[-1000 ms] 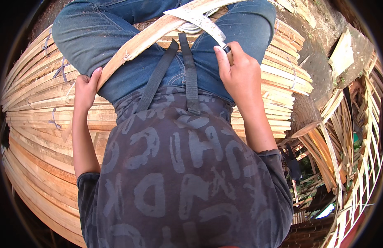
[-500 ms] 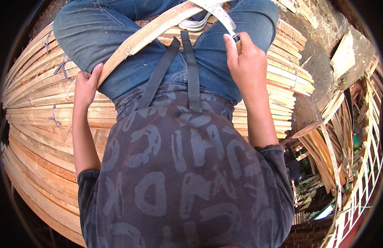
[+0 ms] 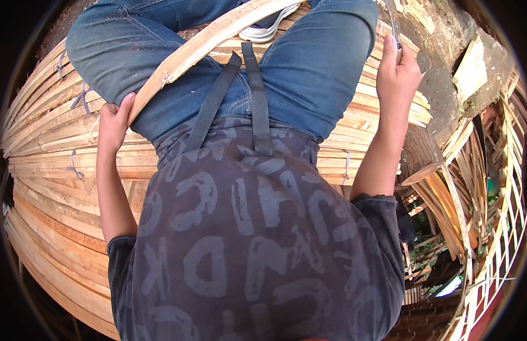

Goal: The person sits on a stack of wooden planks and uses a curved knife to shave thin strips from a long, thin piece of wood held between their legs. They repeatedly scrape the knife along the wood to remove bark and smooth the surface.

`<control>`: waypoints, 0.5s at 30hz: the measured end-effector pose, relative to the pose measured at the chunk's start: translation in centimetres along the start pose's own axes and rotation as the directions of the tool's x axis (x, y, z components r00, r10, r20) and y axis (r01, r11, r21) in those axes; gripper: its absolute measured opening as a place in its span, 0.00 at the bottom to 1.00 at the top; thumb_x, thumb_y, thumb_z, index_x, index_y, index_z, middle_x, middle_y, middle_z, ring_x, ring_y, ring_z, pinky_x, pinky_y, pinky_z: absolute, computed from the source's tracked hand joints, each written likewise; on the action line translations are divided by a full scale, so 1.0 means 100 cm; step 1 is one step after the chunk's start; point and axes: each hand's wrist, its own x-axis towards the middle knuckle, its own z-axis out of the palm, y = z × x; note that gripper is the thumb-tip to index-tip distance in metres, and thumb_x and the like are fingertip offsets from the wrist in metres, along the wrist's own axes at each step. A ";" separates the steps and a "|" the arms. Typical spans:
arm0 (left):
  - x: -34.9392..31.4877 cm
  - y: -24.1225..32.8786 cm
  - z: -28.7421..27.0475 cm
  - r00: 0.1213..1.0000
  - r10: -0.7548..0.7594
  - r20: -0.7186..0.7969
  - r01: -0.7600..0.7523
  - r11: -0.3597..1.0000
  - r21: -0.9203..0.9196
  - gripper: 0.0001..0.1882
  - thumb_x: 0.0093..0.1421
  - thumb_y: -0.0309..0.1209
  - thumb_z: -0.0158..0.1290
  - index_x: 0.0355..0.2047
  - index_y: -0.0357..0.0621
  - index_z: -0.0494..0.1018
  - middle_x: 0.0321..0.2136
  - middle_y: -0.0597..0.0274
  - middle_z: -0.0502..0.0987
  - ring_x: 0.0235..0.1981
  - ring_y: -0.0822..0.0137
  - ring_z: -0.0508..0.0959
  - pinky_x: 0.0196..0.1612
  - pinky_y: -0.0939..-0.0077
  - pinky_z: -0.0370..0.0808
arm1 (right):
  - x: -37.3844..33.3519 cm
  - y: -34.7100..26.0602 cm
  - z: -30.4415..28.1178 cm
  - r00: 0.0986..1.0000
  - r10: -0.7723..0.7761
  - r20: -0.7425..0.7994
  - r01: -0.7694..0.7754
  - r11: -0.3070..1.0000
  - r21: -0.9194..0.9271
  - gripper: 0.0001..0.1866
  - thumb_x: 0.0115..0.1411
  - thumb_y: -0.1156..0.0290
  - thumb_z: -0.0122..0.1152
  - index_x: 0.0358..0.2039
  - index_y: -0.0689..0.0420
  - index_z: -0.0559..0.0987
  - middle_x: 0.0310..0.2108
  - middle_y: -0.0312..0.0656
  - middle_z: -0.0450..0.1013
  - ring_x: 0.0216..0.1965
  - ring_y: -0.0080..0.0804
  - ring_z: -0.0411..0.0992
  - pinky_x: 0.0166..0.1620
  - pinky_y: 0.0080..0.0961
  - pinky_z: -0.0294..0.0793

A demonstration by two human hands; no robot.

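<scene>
My left hand [image 3: 114, 122] is closed round the near end of a long pale wooden slat [image 3: 189, 55]. The slat slants up across my lap to the top edge, where its far end leaves the picture. A small rough, splintered spot shows on its lower part. Out beyond my right knee, my right hand [image 3: 399, 71] grips the dark handle of a knife [image 3: 395, 23], thumb along it. The blade points away from me, apart from the slat, and its tip is cut off by the top edge.
Bundles of sawn wooden strips [image 3: 53, 187], tied with thin cords, lie beneath and on both sides of me. At right are a cut log [image 3: 424, 156], a large grey rock [image 3: 440, 102], a flat wood offcut [image 3: 471, 68] and a woven lattice [image 3: 496, 256].
My right hand has swung the knife off the slat, outward to the right past my knee. My left hand keeps its hold and has shifted slightly left with the slat.
</scene>
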 end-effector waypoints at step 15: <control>0.002 0.009 -0.003 0.992 0.038 0.120 -0.032 0.998 -0.051 0.34 0.60 0.49 0.56 0.04 0.43 0.61 0.06 0.75 0.57 0.10 0.81 0.55 0.14 0.76 0.51 | -0.018 -0.004 0.036 0.970 -0.238 0.053 0.244 0.954 -0.172 0.17 0.62 0.56 0.58 0.29 0.59 0.75 0.18 0.46 0.74 0.22 0.50 0.74 0.25 0.40 0.71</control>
